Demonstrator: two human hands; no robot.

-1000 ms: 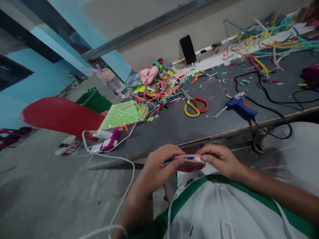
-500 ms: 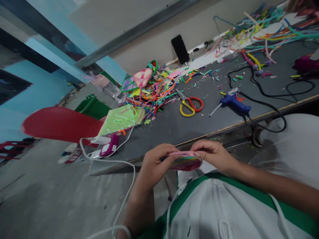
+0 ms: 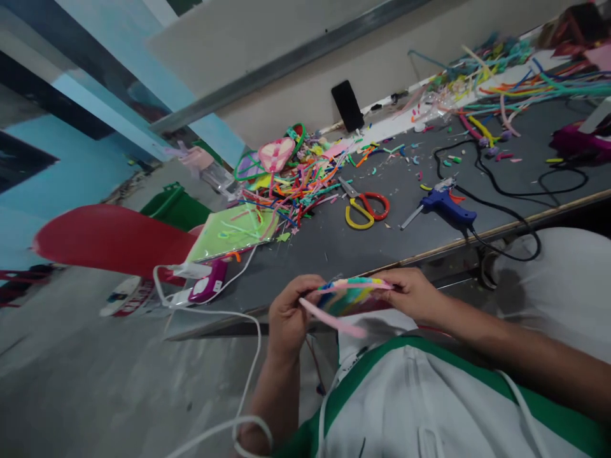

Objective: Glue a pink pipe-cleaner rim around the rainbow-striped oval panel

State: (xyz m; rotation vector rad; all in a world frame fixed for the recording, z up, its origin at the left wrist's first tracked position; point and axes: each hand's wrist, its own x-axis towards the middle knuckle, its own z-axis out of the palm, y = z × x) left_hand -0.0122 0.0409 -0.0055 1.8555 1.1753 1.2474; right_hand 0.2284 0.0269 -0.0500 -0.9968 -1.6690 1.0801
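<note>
Two hands hold one workpiece just above your lap, at the near edge of the grey table (image 3: 334,248). Your left hand (image 3: 286,315) is curled closed, pinching the left end of a flat, oval craft piece (image 3: 351,299). Your right hand (image 3: 413,294) pinches its right end between thumb and fingers. The piece looks fuzzy, striped pink, green, blue and yellow. Its long axis runs left to right, with its face tilted toward you. A loose pink strand (image 3: 334,320) trails from the left end down to the right. Beyond lie yellow-and-red scissors (image 3: 365,208), a blue glue gun (image 3: 446,202) and a tangled pile of coloured stems (image 3: 291,178).
</note>
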